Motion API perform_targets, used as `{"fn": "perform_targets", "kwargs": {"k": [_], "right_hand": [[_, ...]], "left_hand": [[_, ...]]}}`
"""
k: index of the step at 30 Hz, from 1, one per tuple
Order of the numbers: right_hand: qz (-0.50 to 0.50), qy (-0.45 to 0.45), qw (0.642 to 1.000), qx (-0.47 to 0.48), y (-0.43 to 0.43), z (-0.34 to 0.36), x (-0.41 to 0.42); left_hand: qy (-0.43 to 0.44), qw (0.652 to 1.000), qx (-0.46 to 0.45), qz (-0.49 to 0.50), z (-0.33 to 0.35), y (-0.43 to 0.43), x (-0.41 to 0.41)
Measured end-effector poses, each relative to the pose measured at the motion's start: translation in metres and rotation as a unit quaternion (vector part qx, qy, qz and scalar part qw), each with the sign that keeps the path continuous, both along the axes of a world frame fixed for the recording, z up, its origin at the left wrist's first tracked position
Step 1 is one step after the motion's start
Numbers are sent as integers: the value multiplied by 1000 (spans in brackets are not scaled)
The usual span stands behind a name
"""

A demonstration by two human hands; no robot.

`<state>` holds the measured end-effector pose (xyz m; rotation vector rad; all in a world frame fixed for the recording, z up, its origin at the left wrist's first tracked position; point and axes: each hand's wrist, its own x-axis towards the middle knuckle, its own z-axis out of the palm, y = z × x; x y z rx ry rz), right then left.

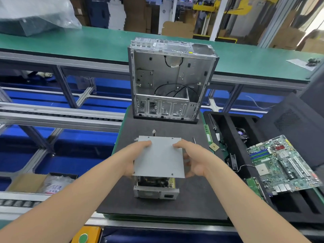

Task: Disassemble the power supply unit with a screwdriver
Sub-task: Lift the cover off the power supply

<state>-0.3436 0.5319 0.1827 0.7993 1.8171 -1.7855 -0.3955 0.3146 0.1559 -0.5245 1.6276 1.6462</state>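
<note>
A long green conveyor belt point(87, 42) on silver aluminium framing point(70, 88) runs across beyond the fingers point(178, 146). A blue surface point(78, 151) shows below, to their left. Brown cardboard boxes point(136, 13) and yellow metal machinery point(219, 6) stand farther behind.

Centre frame: dark foam mat point(201, 190). Standing on it toward the top, an open computer case point(171, 81); sitting lower middle, the power supply point(156, 192); lying right of middle, a thin tool, possibly the screwdriver point(194, 140).

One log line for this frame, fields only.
step: cover removal | left hand: grips cover | right hand: grips cover | cover: raised | power supply body: below, on foam mat
</note>
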Motion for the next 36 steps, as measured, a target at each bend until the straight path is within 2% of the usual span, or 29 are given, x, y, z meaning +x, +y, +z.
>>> {"fn": "perform_targets", "kwargs": {"k": [3,8,11,13,16,18,20,26,29,33,34,36], "right_hand": [[50,77,996,6,4,23,-7],[48,251,967,-18,13,56,-24],[41,314,948,20,14,63,-29],[41,361,928,83,11,64,-30],[66,437,872,211,9,57,-33],[78,479,843,230,9,49,-36],[95,523,810,247,13,42,-40],[210,604,684,352,27,21,-58],[262,605,650,377,31,5,-69],[241,612,647,385,38,-11,-83],[228,611,664,365,38,-13,-86],[188,562,751,290,36,-21,-91]], "left_hand": [[55,997,48,-19,23,-6,-13],[234,966,109,-19,53,-21,-34],[318,937,146,-21,55,-31,-44],[347,922,170,-28,54,-33,-49],[320,923,215,6,52,-27,-55],[267,925,266,45,49,-24,-62],[221,931,280,70,43,-22,-69],[68,981,169,68,35,-21,-86],[42,989,119,74,34,-19,-93],[56,988,101,105,30,-14,-96],[64,985,105,124,28,-12,-98],[74,975,117,177,28,-9,-100]]}}
